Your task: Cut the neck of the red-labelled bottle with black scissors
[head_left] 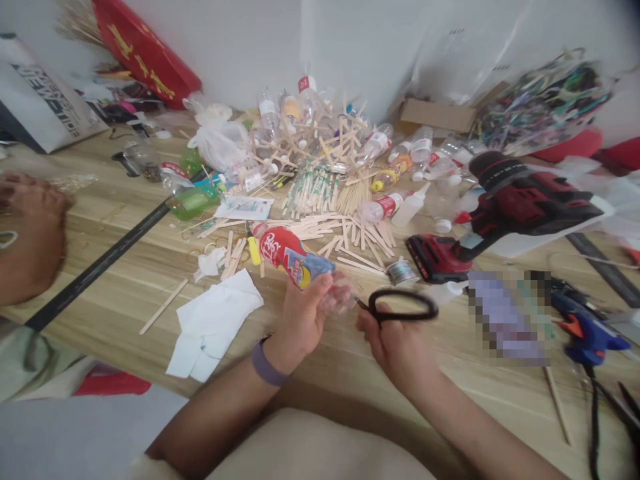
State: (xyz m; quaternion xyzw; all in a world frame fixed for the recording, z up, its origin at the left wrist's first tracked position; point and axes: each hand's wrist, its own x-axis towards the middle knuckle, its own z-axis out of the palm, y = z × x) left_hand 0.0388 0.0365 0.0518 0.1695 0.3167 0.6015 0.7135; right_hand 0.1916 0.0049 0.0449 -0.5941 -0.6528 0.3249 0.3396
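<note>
Clear plastic, wrapped in a red, blue and yellow printed label, is forming the bottle (295,257) that is serving as landmark. This bottle is tilting above a pale wood-grained table (115,317), directly before the person. The left hand (306,317), a purple band circling its wrist, is grasping the bottle around its lower part, fingers curling behind. Just right of the bottle, the right hand (400,343) is gripping black-handled metal scissors (373,307), whose blade is pointing at the bottle's clear near end; blur is hiding whether metal and plastic are touching. Beyond the bottle, flat pale wooden sticks (320,225) are lying in a loose spread. Left of it, creased white paper sheets (215,320) are resting, and well apart on that side a co-worker's hand (37,200) is showing, its grasp impossible to tell. Right of the bottle, a small round metal tin (403,272) is standing near a red-and-black power drill (530,193); farther right, a blue glue gun (590,327) is lying.
</note>
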